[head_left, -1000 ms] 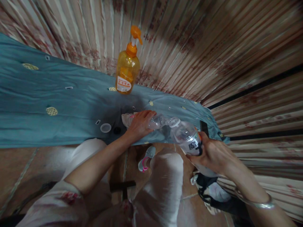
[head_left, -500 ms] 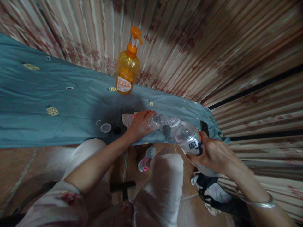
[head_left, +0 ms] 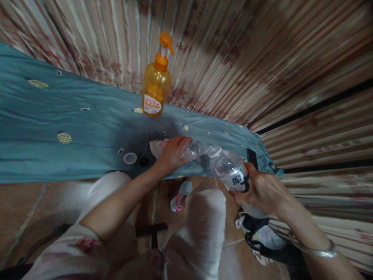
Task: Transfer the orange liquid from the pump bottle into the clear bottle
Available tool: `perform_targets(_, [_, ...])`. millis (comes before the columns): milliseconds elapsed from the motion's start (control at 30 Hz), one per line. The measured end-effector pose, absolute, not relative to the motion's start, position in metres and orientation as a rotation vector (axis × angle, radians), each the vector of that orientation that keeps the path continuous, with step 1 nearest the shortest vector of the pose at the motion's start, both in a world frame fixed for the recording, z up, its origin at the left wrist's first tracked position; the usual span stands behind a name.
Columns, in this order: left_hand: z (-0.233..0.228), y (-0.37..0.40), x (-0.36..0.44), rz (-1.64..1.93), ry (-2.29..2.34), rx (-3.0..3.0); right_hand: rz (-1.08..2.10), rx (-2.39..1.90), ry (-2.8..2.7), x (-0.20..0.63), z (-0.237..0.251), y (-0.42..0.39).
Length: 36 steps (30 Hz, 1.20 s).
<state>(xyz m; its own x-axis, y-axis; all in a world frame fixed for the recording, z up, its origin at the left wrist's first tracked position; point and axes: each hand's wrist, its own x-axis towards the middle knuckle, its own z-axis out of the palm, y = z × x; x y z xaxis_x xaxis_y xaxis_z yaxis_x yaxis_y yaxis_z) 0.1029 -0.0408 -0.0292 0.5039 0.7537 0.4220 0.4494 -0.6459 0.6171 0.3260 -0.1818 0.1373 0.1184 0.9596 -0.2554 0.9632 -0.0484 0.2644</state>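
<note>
Two clear plastic bottles meet mouth to mouth at centre frame over the teal cloth (head_left: 72, 128), the small bottle (head_left: 194, 149) lying under the curled left hand (head_left: 171, 153), the larger bottle (head_left: 230, 169) tilted in the right hand's (head_left: 262, 190) wrapped grip, below the orange pump bottle (head_left: 155, 83).

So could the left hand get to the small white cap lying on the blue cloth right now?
Probably not as it stands: the left hand is wrapped around a clear bottle on the blue cloth. The white cap lies just to its left with bare cloth between, so once that grip is released it looks reachable.
</note>
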Motion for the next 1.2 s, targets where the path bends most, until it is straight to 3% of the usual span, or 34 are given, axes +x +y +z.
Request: perform_targets(1200, [-0.0255, -0.0433, 0.1035, 0.942, 1.019, 2.333, -0.042, 2.048, 1.824, 0.3274, 0.1347, -0.1821])
